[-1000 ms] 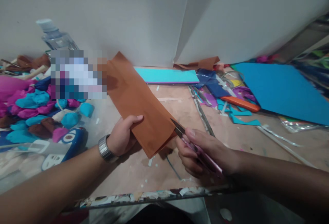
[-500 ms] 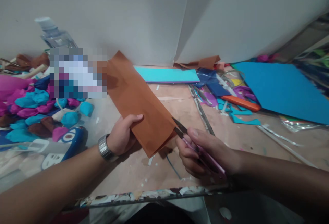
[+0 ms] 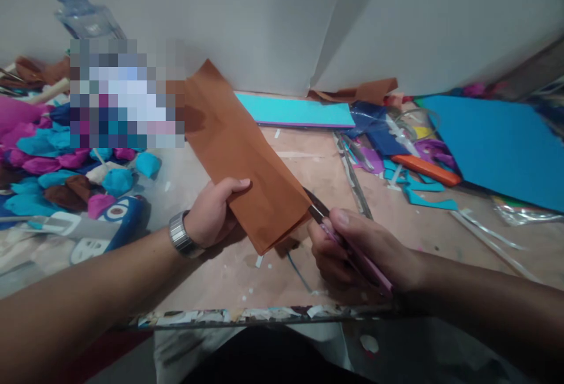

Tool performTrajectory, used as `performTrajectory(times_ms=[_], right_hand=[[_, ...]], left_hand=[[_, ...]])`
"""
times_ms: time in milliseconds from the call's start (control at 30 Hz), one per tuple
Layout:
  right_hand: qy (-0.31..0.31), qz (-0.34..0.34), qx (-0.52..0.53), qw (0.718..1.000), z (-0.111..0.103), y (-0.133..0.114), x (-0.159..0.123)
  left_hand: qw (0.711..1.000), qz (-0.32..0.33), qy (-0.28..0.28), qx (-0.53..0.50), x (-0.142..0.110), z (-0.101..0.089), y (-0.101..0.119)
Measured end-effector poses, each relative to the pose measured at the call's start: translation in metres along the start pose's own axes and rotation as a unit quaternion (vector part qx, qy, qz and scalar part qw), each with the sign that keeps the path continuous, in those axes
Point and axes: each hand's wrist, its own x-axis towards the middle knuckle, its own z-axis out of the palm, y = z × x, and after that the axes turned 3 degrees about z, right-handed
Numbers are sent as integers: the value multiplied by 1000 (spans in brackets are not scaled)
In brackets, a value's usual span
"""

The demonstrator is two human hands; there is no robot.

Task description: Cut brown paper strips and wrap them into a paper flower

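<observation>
My left hand point(image 3: 214, 211) grips a long brown folded sheet point(image 3: 247, 161) by its left edge, thumb on top and fingers underneath. The sheet slants from upper left to lower right, its layers parting slightly at the near end. My right hand point(image 3: 361, 246) is closed round a pair of scissors point(image 3: 368, 272) with pink handles. Their dark blades lie at the sheet's right corner, one above and one below its edge. Whether the sheet is paper or cloth I cannot tell.
Blue, pink and brown wrapped bundles point(image 3: 118, 181) crowd the left, near a power strip point(image 3: 103, 228) and a plastic bottle point(image 3: 88, 17). Behind lies a turquoise strip point(image 3: 299, 111). On the right are an orange cutter point(image 3: 427, 169), blue scraps and a blue sheet point(image 3: 511, 143).
The camera view has tilted down, so everything sits higher in the picture. Both hands keep their hold, and the scissors stay at the brown sheet's corner.
</observation>
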Motion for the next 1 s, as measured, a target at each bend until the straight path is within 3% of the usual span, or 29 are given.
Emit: performTrajectory(times_ms=[500, 767, 1000], right_hand=[[-26, -9, 14, 1000, -4, 5, -2], [-9, -26, 18, 999, -1, 7, -2], [-30, -33, 26, 999, -3, 9, -1]], left_hand=[[1000, 9, -9, 4, 0, 2, 0], [999, 14, -33, 0, 2, -3, -2], [1000, 10, -15, 5, 0, 0, -1]])
